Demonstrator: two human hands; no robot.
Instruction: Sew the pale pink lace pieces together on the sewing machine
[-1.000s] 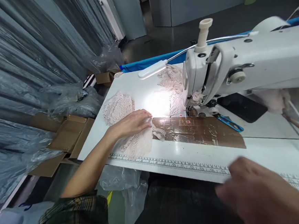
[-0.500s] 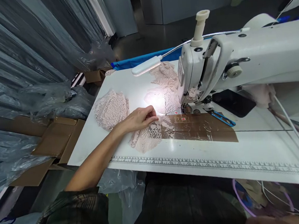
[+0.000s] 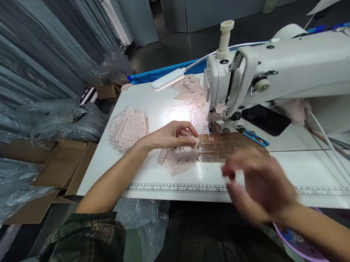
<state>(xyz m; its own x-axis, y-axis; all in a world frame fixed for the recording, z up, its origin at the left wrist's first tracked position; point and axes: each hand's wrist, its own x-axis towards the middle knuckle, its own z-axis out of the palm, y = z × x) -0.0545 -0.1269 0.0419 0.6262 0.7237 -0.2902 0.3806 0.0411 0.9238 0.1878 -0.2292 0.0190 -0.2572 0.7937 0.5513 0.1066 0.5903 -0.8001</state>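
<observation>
My left hand (image 3: 177,135) pinches a piece of pale pink lace (image 3: 182,160), whose lower part spreads on the white table in front of the sewing machine (image 3: 221,87). Over the front of the table, my right hand (image 3: 255,185) hangs blurred by motion, fingers apart and curved, with nothing seen in it. More pink lace (image 3: 196,119) lies under the lamp, left of the needle area. A rounded heap of lace (image 3: 129,130) rests left of my left hand. Brown tape (image 3: 221,145) covers the table between both hands.
A blue thread snipper (image 3: 256,137) and a black phone (image 3: 266,119) lie beneath the machine arm. The white lamp (image 3: 168,80) reaches over the table. A printed ruler (image 3: 179,188) runs along the front edge. Cardboard boxes (image 3: 62,162) stand at the left, and a purple basket (image 3: 306,254) sits below.
My right hand has come up from the lower edge to above the table front. My left hand has moved slightly right, lifting and bunching the lace's upper edge.
</observation>
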